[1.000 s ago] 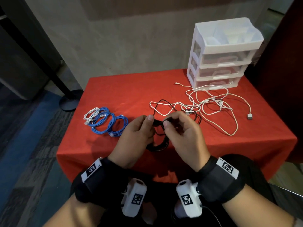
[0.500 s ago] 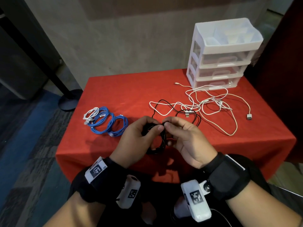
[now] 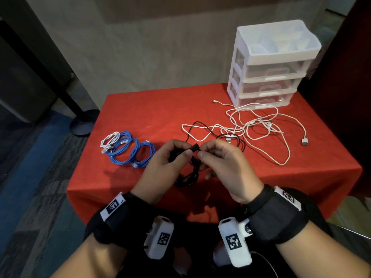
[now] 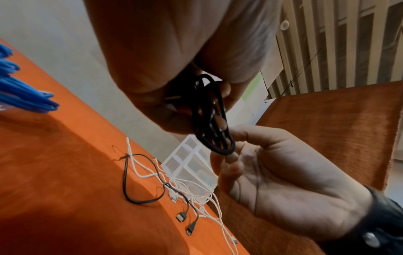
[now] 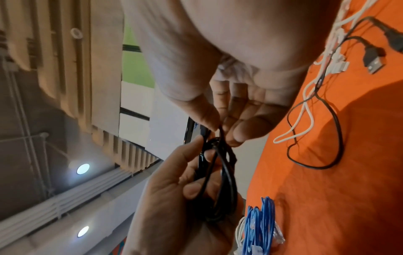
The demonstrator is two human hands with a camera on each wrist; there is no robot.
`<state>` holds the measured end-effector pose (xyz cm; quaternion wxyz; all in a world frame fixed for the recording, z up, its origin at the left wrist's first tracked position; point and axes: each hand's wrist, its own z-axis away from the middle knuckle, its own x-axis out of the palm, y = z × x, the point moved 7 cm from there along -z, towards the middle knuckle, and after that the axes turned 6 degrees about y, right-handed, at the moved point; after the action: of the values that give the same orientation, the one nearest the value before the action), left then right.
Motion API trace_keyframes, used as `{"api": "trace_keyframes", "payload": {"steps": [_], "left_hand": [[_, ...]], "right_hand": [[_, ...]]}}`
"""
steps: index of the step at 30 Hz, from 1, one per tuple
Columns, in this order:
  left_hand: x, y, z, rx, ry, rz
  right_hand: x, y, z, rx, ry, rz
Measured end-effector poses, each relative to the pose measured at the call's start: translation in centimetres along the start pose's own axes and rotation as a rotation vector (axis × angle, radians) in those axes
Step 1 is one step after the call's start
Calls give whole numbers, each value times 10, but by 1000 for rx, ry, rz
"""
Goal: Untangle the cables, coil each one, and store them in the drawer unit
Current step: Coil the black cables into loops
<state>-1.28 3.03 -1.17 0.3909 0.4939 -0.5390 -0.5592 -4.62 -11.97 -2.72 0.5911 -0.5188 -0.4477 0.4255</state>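
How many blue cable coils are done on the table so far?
2: one blue coil at the table's left beside a small white coil, the second overlapping it, nearer the left hand. None visibly hidden.

The hands hide the top of the black coil (image 3: 187,175); drawer contents too faint to tell.

Two blue coils (image 3: 132,150), one drawer unit (image 3: 271,65).
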Motion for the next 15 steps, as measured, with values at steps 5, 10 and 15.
{"api": "trace_keyframes", "payload": {"steps": [5,10,15], "left_hand": [[-1,1,-1,15,-12,-60],[-1,3,-5,46,-68,-100],[-1,2,-6,-16,-126,-84]], "right_hand": [[3,-5,3,-64,24,-13],[3,-3,5,-58,32,-46],[2,-4,9,-34,27,-94]]}}
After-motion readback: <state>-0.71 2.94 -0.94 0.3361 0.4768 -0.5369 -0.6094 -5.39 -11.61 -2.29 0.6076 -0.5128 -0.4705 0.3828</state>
